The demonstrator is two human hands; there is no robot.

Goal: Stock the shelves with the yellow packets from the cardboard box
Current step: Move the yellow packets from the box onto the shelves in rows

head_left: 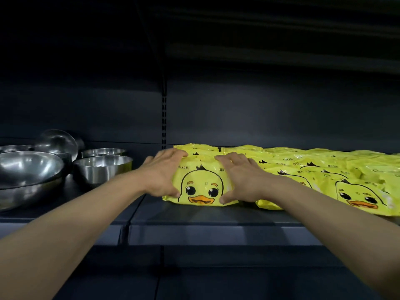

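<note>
A yellow packet point(202, 185) printed with a duck face lies on the dark shelf point(194, 215), at the left end of a row of alike yellow packets point(346, 178). My left hand point(162, 174) grips its left side, thumb on the front, fingers over the top. My right hand point(242, 180) grips its right side the same way, partly covering the neighbouring packet. More packets lie behind it, stacked toward the back. The cardboard box is out of view.
Several steel bowls point(101, 169) stand on the shelf to the left, the largest point(28, 176) at the frame's left edge. A slotted upright post point(164, 118) divides the back panel. Another shelf hangs dark overhead. The shelf's front lip point(216, 233) runs below my hands.
</note>
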